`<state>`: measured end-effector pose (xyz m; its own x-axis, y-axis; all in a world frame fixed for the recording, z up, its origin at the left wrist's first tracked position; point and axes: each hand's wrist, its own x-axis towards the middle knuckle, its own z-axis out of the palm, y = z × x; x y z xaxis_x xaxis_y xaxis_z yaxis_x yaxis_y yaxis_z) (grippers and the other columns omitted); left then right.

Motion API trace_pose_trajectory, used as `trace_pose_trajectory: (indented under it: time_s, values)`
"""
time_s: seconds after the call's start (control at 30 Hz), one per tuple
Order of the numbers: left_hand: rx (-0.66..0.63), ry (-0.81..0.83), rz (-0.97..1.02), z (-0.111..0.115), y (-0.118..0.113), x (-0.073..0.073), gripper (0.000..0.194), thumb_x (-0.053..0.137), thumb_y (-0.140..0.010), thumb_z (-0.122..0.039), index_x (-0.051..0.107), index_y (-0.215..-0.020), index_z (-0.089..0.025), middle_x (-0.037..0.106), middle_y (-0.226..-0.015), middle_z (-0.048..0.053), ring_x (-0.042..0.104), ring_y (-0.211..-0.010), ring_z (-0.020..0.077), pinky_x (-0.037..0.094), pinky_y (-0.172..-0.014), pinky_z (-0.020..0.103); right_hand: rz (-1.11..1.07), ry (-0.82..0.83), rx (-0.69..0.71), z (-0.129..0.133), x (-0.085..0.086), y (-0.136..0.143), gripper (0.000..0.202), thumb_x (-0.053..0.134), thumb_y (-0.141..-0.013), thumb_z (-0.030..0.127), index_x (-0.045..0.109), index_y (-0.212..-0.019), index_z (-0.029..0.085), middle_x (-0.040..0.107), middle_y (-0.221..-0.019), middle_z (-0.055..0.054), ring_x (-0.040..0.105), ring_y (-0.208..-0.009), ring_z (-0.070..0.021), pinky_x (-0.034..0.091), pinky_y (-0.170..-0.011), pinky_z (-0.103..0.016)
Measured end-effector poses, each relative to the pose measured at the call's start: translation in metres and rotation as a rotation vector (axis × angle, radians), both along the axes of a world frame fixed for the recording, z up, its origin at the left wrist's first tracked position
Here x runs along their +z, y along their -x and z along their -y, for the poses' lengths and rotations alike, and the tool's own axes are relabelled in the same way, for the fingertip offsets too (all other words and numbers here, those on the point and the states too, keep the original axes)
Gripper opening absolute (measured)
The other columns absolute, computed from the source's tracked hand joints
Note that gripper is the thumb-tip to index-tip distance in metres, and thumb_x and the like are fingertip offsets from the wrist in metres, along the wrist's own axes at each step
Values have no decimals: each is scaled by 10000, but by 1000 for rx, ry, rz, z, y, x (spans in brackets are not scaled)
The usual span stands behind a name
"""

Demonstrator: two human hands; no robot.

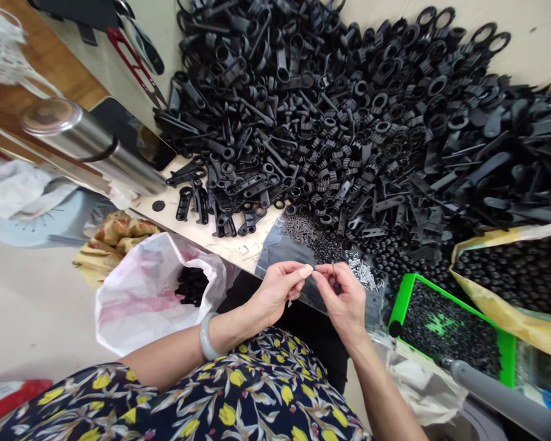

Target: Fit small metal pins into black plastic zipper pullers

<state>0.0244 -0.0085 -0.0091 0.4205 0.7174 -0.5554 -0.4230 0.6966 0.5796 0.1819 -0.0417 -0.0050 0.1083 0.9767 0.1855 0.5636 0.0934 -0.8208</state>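
Note:
My left hand [280, 289] and my right hand [344, 297] meet above the front edge of the table, fingertips pinched close together. Whatever lies between the fingertips is too small to make out. Some small pale bit shows below the left fingers, and something dark is partly hidden in the curl of the right fingers. Just behind the hands are small silver pins [363, 271] and tiny dark metal parts [319, 240] on a dark sheet [273, 252]. A big heap of black plastic parts [321, 122] rises beyond them.
A green tray [507, 361] of small black bits and a yellow bag [523, 315] of black beads stand at right. At left are a steel flask [133, 168], a phone [135, 131] and a white plastic bag [138, 306] holding black parts. A grey cylinder [496, 395] lies lower right.

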Motion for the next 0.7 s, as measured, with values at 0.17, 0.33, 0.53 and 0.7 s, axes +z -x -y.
trace_pose_trajectory:
  time_s: [0.17,0.33,0.53,0.7]
  values:
    - [19,65,12,0,-3,6,400,886,-729,-463,670,-745,-127,429,-561,-75,270,-488,34,180,-470,205,116,-165,9,4,-8,3,97,677,-962,186,740,-1032,211,703,-879,-23,554,-619,-106,477,-588,-264]
    - [33,17,-12,3,-3,5,408,866,-754,-480,657,-734,-130,439,-565,-67,280,-495,42,179,-469,210,100,-155,7,4,-7,2,91,683,-953,177,745,-1013,204,703,-848,-12,516,-558,-89,449,-535,-250]
    - [42,-163,-160,5,-4,1,366,820,-803,-484,713,-802,-134,458,-545,-67,302,-504,54,198,-482,214,70,-66,36,2,0,-3,66,675,-965,214,738,-955,202,688,-816,-5,532,-591,-100,446,-562,-253]
    - [4,-285,-339,4,-4,1,380,787,-824,-498,739,-805,-122,514,-564,-39,385,-536,76,268,-521,222,102,-19,136,1,-3,-16,88,652,-984,240,735,-971,217,690,-830,-4,544,-598,-106,451,-567,-251]
